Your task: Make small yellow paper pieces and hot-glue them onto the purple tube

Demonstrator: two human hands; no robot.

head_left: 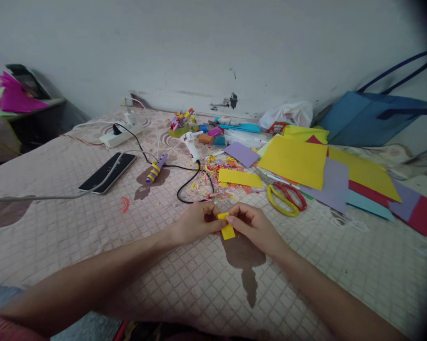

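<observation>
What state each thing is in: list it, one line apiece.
Small yellow paper: held by left hand and right hand
Purple roll: rolled up, yellow-banded
Tablet-like device: lying flat, screen dark
Power strip: black plug inserted
Glue gun: corded; on or off unclear
Scissors: lying down, blades partly hidden
Paper scraps: scattered
Blue bag: handles sticking out

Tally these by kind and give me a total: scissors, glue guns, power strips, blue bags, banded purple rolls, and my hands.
Scissors: 1
Glue gun: 1
Power strip: 1
Blue bag: 1
Banded purple roll: 1
Left hand and right hand: 2
Total: 7
</observation>
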